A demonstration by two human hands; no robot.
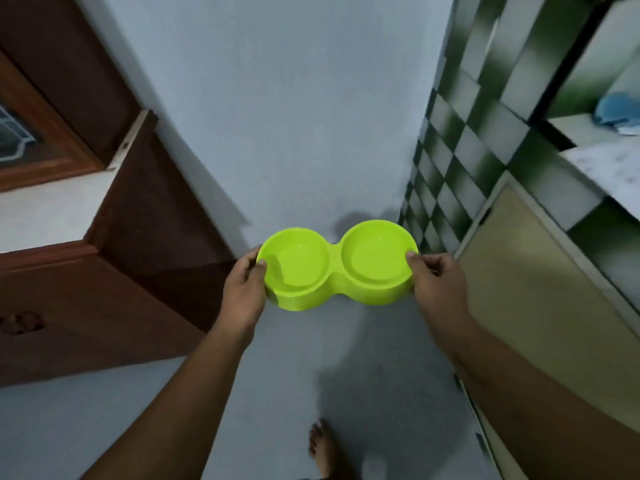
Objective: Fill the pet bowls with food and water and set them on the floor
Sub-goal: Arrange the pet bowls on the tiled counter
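Nearest, at the lower edge: one bare foot (323, 448) on the grey floor (277, 393). Above it, two forearms reaching forward.

Left hand (242, 292) gripping the left end of a lime-green double pet bowl (332, 271), thumb hooked over the rim of the left well, fingers curled underneath. Right hand (438, 285) likewise closed round the right end, thumb on the rim of the right well.

Bowl carried in the air above the floor, roughly level. Two-ended hold judged suited to keeping both wells flat and steady. Both wells seemingly empty, though a shallow film of water not excluded at this sharpness. Filling therefore judged not yet done, floor placement also pending.

Farther off: dark wooden door (104, 271) to the left; green-and-white tiled wall (450, 168) and beige cabinet door (526, 278) to the right. Farthest, a pale worktop (609, 164) bearing a blue cloth-like item (620, 110).
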